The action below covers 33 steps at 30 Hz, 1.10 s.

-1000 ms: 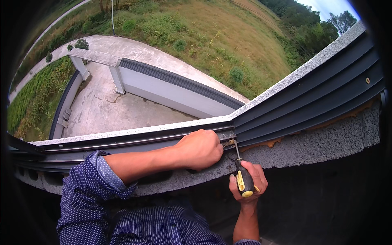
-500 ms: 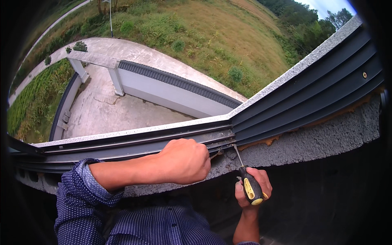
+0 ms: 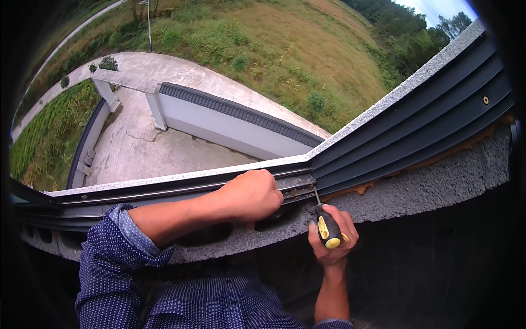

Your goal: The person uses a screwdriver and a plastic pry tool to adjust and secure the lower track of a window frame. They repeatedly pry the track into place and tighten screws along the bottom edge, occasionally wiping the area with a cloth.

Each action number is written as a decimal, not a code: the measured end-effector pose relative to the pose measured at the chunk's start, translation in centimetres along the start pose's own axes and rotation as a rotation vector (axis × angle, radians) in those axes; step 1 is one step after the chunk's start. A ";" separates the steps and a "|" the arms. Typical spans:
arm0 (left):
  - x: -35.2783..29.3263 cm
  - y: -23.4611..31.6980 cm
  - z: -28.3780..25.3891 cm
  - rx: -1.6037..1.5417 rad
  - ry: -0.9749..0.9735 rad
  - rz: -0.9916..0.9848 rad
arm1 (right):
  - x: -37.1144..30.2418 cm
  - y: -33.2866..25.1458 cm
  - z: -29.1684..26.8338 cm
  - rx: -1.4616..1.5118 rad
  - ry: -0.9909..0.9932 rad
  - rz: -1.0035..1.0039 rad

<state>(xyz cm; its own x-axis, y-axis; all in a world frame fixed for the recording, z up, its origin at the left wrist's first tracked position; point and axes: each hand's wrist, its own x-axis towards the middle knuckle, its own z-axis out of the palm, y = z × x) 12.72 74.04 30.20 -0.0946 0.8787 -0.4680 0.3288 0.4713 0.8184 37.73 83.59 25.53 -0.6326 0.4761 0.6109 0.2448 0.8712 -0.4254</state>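
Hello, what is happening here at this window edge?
A person leans over a rough concrete sill high above a paved yard. The right hand holds a black and yellow screwdriver, its tip up against the dark metal window frame near the corner. The left hand, in a dotted blue sleeve, is closed on the frame rail beside the tip.

We're high up at an unfinished window opening of a rural house under construction: a rough grey block wall (image 3: 438, 186) with foam along its top carries a dark metal window frame (image 3: 416, 126), and far below lie a concrete courtyard (image 3: 148, 153), a tile-capped white boundary wall (image 3: 230, 123) and grassy fields (image 3: 285, 49).
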 end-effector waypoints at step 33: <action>1.5 0.2 1.7 -0.042 -0.025 0.180 | -0.3 0.0 -0.9 0.049 0.049 -0.017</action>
<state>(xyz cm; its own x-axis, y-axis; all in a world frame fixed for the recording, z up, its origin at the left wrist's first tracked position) 14.19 75.35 29.04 -0.0143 0.9471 -0.3206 0.2989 0.3100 0.9025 38.61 83.56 25.99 -0.5993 0.4680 0.6495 0.1975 0.8727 -0.4466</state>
